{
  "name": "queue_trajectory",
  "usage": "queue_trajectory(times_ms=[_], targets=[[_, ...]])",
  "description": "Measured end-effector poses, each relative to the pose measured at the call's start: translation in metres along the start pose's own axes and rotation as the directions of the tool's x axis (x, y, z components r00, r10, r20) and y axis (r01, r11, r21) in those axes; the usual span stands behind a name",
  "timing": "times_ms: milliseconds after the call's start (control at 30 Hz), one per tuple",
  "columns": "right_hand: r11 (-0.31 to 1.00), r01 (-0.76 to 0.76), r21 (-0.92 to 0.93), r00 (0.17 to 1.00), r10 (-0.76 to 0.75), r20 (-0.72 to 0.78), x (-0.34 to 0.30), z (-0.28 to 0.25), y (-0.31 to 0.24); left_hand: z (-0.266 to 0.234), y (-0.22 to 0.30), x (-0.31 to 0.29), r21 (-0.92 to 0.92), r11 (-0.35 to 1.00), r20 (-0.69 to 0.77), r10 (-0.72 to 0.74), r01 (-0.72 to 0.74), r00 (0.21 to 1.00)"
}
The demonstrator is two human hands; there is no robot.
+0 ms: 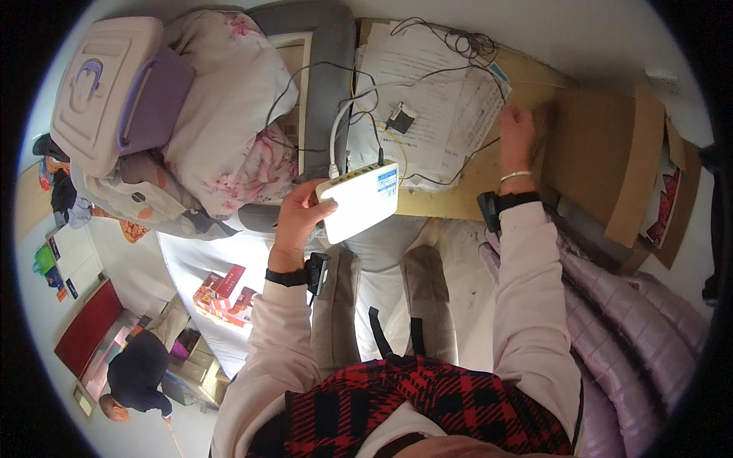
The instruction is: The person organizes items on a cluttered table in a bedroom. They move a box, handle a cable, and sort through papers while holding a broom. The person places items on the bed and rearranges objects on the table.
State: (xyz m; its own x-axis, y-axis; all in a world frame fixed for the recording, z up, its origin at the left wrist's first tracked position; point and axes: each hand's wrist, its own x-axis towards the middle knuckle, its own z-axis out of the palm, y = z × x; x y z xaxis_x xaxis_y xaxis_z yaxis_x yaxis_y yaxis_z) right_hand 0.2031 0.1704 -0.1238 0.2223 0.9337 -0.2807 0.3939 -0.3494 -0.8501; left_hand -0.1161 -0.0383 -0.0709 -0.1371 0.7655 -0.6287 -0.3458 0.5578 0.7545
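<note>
My left hand (299, 216) grips a white box-shaped router (360, 200) by its left edge and holds it up, underside toward me, with several cables plugged into its far side. My right hand (517, 137) lies further right with fingers resting on the edge of a brown cardboard sheet (595, 153), next to a stack of white printed papers (427, 99). A small black adapter (401, 118) and thin black wires lie on the papers. Both arms wear pale pink sleeves with a black strap at each wrist.
A floral pillow (229, 114) and a pink-and-purple plastic case (114, 88) sit at the left. A grey padded chair back (324, 76) stands behind the router. A lilac quilted jacket (634, 320) lies at the right. Red boxes (225, 294) and another person (137, 374) are below left.
</note>
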Motion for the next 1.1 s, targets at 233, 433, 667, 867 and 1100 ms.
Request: queue_trajectory(times_ms=[233,433,667,867,1100], targets=[[0.827,0.231,-0.512,0.963,-0.268,0.002,0.104,0.04,-0.008,-0.003,-0.006,0.005,0.0,1.0,-0.006,-0.01,0.01,1.0],[0.848,0.125,-0.515,0.982,-0.181,-0.061,0.161,0.083,0.0,-0.002,-0.019,0.007,0.017,0.989,0.023,0.146,-0.146,0.989],[0.996,0.072,-0.052,0.991,-0.066,0.12,0.114,0.039,-0.06,0.003,-0.023,0.011,0.156,0.976,-0.021,0.157,-0.152,0.987],[0.84,0.265,0.474,0.945,-0.323,0.043,0.034,-0.044,-0.163,0.006,-0.024,0.016,0.178,0.968,-0.047,0.189,-0.177,0.981],[0.661,0.393,0.639,0.863,-0.505,-0.009,-0.022,-0.083,-0.21,0.004,-0.029,0.022,0.277,0.938,-0.061,0.233,-0.208,0.971]])
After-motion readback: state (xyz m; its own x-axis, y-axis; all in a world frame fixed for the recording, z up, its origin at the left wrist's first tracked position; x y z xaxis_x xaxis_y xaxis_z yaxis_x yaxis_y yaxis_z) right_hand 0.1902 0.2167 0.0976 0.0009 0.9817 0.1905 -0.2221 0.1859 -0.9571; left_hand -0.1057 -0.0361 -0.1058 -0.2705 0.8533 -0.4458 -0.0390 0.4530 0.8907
